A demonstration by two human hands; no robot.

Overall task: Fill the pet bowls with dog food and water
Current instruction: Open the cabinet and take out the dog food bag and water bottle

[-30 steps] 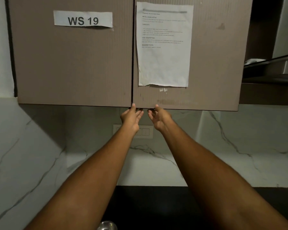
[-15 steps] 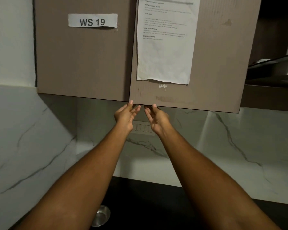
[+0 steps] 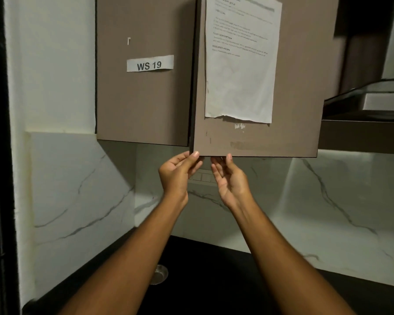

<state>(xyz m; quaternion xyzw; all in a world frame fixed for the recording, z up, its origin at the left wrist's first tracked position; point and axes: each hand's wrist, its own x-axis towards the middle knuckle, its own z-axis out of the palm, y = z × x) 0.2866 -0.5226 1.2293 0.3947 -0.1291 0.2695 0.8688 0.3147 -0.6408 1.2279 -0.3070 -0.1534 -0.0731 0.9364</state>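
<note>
Both arms reach up to a brown wall cabinet. My left hand (image 3: 179, 172) has its fingertips on the bottom left corner of the right cabinet door (image 3: 300, 87), which stands slightly out from the left door (image 3: 146, 98). Just to the right, my right hand (image 3: 229, 178) touches the same bottom edge with its fingers spread. A dark gap shows between the two doors; the cabinet's inside is hidden. No pet bowl, dog food or water is clearly in view, only a small metal round object (image 3: 159, 272) low on the dark counter.
A "WS 19" label (image 3: 150, 63) is on the left door and a printed paper sheet (image 3: 241, 64) on the right one. White marble backsplash with a switch plate (image 3: 203, 177) lies behind the hands. A dark shelf (image 3: 362, 123) juts out at right. Black counter (image 3: 214, 280) below.
The right door has swung outward from flush with the left one. Both hands stayed at its bottom edge, and my view shifted so the cabinet sits further right.
</note>
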